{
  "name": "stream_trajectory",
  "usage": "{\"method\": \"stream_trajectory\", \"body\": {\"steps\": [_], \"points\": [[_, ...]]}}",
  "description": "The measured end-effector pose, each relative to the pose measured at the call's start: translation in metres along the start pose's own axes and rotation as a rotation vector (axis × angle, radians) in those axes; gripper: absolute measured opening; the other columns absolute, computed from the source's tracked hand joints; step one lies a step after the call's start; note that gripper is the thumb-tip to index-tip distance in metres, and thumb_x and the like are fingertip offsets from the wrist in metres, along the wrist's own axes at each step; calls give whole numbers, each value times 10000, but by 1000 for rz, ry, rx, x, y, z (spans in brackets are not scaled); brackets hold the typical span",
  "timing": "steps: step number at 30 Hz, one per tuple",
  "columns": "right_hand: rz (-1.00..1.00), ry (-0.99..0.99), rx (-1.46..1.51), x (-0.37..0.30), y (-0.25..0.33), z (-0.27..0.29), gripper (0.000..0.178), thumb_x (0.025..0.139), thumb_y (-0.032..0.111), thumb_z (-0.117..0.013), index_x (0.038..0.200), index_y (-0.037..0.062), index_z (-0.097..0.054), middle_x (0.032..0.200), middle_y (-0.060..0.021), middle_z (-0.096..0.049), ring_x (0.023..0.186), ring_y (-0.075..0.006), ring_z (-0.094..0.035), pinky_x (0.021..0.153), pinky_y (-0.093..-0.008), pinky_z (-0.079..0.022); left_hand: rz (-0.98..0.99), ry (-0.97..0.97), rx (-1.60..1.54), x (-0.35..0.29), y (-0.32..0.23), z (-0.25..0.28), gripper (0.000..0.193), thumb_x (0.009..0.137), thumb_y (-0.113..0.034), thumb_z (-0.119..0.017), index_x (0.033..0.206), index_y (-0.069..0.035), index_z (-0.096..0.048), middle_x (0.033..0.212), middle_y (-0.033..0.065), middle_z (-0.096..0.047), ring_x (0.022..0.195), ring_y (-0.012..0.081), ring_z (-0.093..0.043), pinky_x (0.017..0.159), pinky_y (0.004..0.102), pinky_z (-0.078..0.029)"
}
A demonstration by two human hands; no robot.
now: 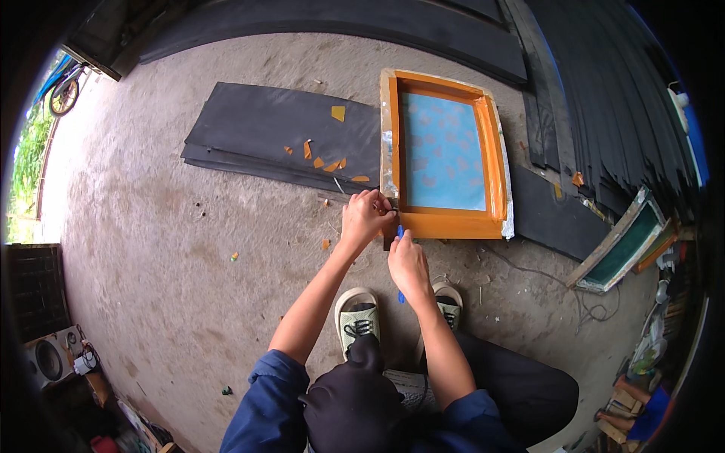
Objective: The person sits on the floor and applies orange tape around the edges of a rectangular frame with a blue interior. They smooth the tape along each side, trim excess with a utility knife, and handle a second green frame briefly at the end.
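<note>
A screen-printing frame (450, 224), bordered in orange tape around a pale blue mesh panel, lies on dark boards. My left hand (368, 219) is at its near left corner, thumb and fingers pinched together; what they hold is too small to make out. Just right of it, my right hand (409, 266) is closed around a slim blue tool (401, 297), whose ends show above and below the fist. The tool's upper end is close to the corner; its working tip is hidden. Orange tape scraps (331, 167) are scattered on the black board (264, 124) left of the frame.
A second, green-meshed frame (615, 249) leans at the right. Stacks of long dark boards (604, 98) fill the far right, with more boards (340, 19) at the back. My shoes (359, 317) stand on the concrete floor just below my hands. A speaker (51, 359) sits at the lower left.
</note>
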State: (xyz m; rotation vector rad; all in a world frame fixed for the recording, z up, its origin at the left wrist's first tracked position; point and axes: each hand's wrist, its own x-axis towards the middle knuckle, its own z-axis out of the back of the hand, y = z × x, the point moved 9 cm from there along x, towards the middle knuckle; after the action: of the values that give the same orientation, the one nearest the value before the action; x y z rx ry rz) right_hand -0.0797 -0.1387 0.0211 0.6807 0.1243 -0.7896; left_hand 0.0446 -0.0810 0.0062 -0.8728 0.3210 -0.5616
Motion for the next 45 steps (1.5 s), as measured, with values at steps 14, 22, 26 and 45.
{"method": "stream_trajectory", "body": {"steps": [14,22,26,45], "points": [[-130,257,11,-63,-21,-4,275,930,169,-405,1009,-87,-467,775,-328,-611,789,-463,-623,724,-518,-501,-6,-48,-168,-1,27,0,361,760,-324,-735,836,-19,-556,807,110,-569,758,252,-576,677,380,-463],[-45,-54,84,-25,-17,55,304,954,238,-439,1024,-55,-486,787,-298,-610,773,-472,-587,664,-530,-455,62,189,-132,-40,73,-20,337,921,-310,-570,1078,-19,-502,867,113,-594,836,227,-590,767,356,-467],[71,-142,38,9,-13,51,270,921,235,-541,944,-23,-466,738,-248,-619,731,-439,-607,623,-498,-464,28,122,-232,-56,75,0,255,928,-261,-559,1000,-27,-488,785,94,-553,719,200,-513,679,337,-433],[226,-98,85,33,46,21,283,907,224,-547,1012,-16,-439,786,-191,-644,661,-357,-648,553,-450,-508,-148,-141,316,-103,43,147,194,770,-150,-698,907,-89,-574,900,54,-542,980,267,-490,954,431,-317]]}}
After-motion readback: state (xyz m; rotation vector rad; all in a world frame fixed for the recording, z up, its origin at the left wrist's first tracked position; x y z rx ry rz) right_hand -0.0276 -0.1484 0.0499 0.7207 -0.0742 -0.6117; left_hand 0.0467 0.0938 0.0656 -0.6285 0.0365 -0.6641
